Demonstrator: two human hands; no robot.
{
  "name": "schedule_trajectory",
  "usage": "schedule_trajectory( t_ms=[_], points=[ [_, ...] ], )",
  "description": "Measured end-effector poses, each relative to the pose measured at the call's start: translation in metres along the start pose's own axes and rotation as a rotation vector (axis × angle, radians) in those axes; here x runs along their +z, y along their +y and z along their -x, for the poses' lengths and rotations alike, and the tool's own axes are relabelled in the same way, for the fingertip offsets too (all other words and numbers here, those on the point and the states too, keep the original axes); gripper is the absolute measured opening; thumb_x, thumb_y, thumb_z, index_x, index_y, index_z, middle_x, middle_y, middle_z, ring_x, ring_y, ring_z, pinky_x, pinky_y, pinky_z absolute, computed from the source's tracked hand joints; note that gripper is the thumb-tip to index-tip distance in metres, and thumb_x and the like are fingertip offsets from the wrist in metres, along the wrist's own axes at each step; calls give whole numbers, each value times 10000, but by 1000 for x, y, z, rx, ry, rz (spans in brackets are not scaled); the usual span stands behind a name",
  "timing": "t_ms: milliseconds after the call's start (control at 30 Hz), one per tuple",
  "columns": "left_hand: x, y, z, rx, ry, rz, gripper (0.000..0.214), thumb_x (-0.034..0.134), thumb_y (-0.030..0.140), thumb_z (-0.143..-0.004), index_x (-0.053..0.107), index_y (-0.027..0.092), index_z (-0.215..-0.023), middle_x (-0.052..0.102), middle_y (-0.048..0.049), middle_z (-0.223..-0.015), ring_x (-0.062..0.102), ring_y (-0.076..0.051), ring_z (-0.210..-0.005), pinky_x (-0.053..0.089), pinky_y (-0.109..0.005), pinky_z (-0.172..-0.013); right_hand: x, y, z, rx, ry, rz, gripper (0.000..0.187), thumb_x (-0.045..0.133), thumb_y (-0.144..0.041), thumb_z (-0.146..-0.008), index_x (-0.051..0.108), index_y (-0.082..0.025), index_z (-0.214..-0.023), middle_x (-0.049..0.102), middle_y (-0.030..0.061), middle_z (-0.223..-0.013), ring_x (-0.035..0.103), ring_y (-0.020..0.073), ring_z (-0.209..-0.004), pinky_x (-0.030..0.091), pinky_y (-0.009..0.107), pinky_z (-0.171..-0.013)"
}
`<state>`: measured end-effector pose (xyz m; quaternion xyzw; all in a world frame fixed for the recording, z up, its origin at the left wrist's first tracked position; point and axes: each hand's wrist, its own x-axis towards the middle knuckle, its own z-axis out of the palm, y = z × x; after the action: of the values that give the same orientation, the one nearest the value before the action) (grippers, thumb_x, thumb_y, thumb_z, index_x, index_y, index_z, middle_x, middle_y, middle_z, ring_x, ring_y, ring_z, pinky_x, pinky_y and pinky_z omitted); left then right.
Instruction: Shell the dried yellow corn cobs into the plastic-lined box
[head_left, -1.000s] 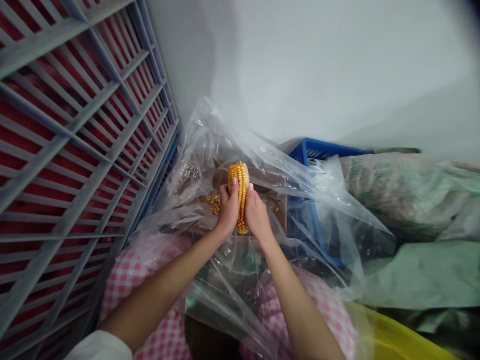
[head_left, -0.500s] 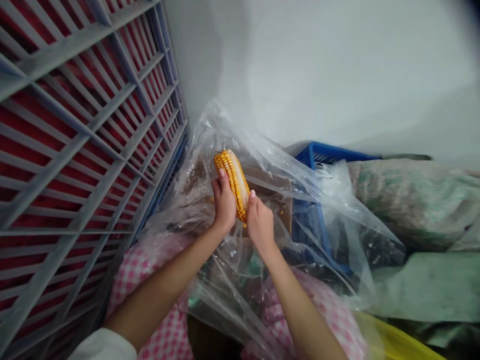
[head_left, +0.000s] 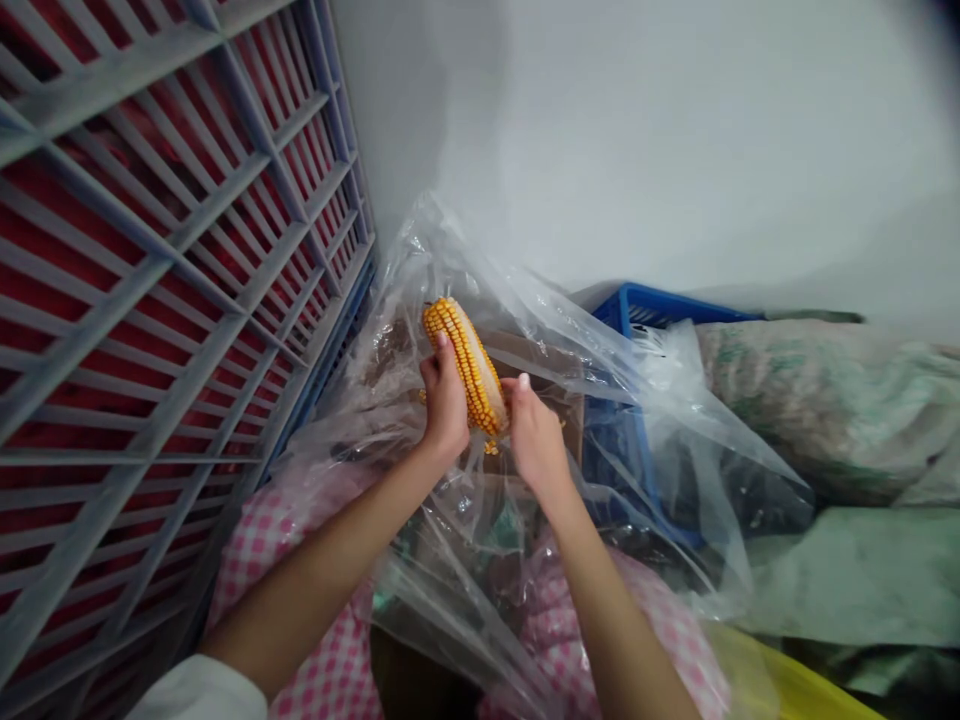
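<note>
An ear of corn point(head_left: 466, 362) with yellow kernels slants across the middle of the head view, a pale strip bare of kernels along its right side. My left hand point(head_left: 447, 400) is wrapped round its lower left side, thumb on the kernels. Close by the cob's lower right edge is my right hand point(head_left: 537, 432), fingers curled and thumb raised; whether anything lies between them is hidden. A few loose kernels point(head_left: 491, 447) show just under the cob. Below both hands spreads a clear plastic sheet point(head_left: 450, 510) with a cardboard box point(head_left: 571, 425) under it.
A tall grey slatted crate point(head_left: 247, 310) with red contents stands at the left. To the right are a blue crate point(head_left: 626, 310), a stuffed woven sack point(head_left: 817, 400) and a pale green sack point(head_left: 855, 570). A white wall point(head_left: 675, 140) rises behind. Pink checked cloth point(head_left: 322, 630) covers my legs.
My right hand has shifted slightly right, off the cob's lower end, and its thumb has lifted. The bare strip looks wider near the bottom. My left hand keeps its hold.
</note>
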<state>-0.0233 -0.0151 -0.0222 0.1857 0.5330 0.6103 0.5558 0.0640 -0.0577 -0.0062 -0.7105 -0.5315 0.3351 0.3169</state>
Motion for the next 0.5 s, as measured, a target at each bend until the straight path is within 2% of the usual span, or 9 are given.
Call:
schedule_trajectory(
  t_ms=[100,233,333,433,500],
  points=[
    [0,-5,5,7,-23,-10,495,446,625,-723,479,182,-941,565,-47,-901,572,-139,-806,456,-239,-658,7,-3,5,6,8,148,599,113,-585,-843,583,-218,-906,643,73,-782,572,217,-711,356,288,-607],
    [2,-3,5,17,-110,34,475,530,567,-700,507,171,-960,580,-39,-887,586,-134,-779,462,-240,-669,11,-1,4,-63,59,205,576,107,-522,-872,575,-199,-778,592,51,-642,511,187,-577,294,270,-553],
    [2,3,4,7,-164,67,492,565,543,-680,499,172,-996,589,-30,-823,603,-136,-709,470,-252,-645,13,4,1,-86,55,121,547,155,-521,-872,561,-200,-694,550,22,-577,457,155,-519,268,257,-527],
    [1,7,5,19,-211,53,501,569,535,-682,485,178,-1022,589,-29,-806,603,-134,-680,472,-251,-627,13,9,-4,-12,89,-16,578,190,-576,-843,499,-194,-538,473,1,-479,400,132,-460,254,252,-492],
    [1,7,6,54,-202,4,499,559,543,-686,488,181,-1021,587,-34,-819,595,-130,-686,465,-240,-623,9,10,-8,48,69,-86,621,174,-617,-821,483,-191,-490,462,1,-452,408,131,-446,272,252,-487]
  ],
)
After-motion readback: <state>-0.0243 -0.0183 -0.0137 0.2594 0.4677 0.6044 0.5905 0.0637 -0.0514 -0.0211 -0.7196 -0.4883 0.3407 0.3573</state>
